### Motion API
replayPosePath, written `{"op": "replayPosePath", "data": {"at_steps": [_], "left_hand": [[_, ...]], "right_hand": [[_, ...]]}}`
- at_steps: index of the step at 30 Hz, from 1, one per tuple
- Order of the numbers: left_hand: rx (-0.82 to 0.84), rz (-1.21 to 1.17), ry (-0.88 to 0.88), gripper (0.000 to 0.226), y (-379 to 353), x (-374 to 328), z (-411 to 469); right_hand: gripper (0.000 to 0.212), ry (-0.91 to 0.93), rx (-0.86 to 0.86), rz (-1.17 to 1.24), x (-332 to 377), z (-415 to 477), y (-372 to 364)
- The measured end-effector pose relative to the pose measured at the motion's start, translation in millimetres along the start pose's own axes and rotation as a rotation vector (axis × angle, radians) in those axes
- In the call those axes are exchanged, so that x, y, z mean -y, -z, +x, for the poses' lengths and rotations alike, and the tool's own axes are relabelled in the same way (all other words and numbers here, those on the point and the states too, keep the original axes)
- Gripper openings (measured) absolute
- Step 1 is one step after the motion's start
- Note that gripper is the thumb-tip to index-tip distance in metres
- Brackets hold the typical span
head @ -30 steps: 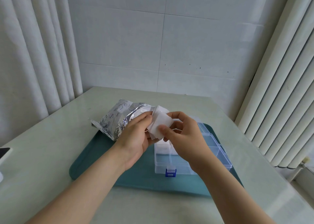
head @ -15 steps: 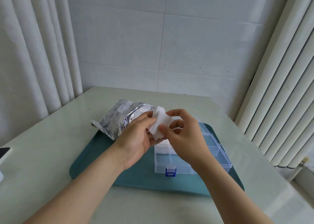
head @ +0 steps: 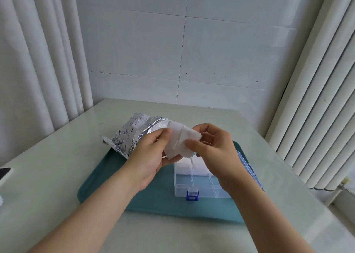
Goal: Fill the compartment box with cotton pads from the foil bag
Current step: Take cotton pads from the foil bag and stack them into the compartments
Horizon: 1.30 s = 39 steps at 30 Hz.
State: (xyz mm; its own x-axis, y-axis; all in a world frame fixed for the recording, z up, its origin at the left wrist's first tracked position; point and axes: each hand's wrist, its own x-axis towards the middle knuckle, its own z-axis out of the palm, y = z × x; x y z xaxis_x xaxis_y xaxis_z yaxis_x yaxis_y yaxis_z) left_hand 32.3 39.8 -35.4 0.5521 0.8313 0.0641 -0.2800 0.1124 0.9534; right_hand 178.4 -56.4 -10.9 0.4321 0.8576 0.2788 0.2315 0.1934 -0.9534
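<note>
A small stack of white square cotton pads (head: 180,142) is held above the far end of the clear compartment box (head: 199,187). My left hand (head: 151,153) grips the stack's left side, and my right hand (head: 213,149) pinches its right edge between thumb and fingers. The box lies open on a teal tray (head: 107,183), with a blue latch at its near edge. White pads fill its far compartments; the near ones look bare. The silver foil bag (head: 132,135) lies behind my left hand, its open mouth facing the pads.
The tray rests on a pale green table (head: 48,176). A dark device (head: 3,173) sits at the table's left edge. White curtains hang at both sides, and a tiled wall stands behind the table.
Both hands have stayed above the box. The pad stack has tilted and fanned a little as my right thumb and fingers shifted along its edge.
</note>
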Motion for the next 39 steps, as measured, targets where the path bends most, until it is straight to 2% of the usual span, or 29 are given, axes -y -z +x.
{"op": "replayPosePath", "data": {"at_steps": [3,8,12,13,16,18,22,24,29,35,39], "left_hand": [[0.033,0.031,0.016,0.034,-1,0,-2],[0.131,0.043,0.078,0.039,-4,-5,-5],[0.192,0.060,0.087,0.040,-4,-9,-6],[0.197,0.087,0.073,0.041,-3,-8,-6],[0.200,0.177,0.042,0.046,-2,-5,-5],[0.186,0.185,0.033,0.041,-2,-2,-4],[0.103,0.127,-0.010,0.018,-1,3,-1],[0.055,0.128,-0.039,0.016,0,2,-1],[0.076,0.242,-0.050,0.022,1,-2,-1],[0.129,0.094,0.021,0.041,-3,-4,-3],[0.096,0.027,0.025,0.042,-4,-2,-2]], "right_hand": [[0.015,0.020,0.004,-0.012,-3,0,-1],[0.020,0.047,-0.084,-0.060,-2,0,-1],[0.045,0.045,-0.066,-0.161,-5,2,0],[0.044,0.047,-0.046,-0.191,-6,2,-1],[0.025,0.084,-0.018,-0.225,-7,1,-1],[0.019,0.078,-0.037,-0.189,-7,1,-1],[0.019,0.059,-0.069,-0.034,-4,4,2],[0.023,0.050,-0.052,-0.014,-3,5,5],[0.030,0.096,0.057,-0.100,-7,5,5],[0.034,0.201,-0.015,-0.308,-15,7,-2],[0.042,0.273,-0.070,-0.459,-17,5,-3]]}}
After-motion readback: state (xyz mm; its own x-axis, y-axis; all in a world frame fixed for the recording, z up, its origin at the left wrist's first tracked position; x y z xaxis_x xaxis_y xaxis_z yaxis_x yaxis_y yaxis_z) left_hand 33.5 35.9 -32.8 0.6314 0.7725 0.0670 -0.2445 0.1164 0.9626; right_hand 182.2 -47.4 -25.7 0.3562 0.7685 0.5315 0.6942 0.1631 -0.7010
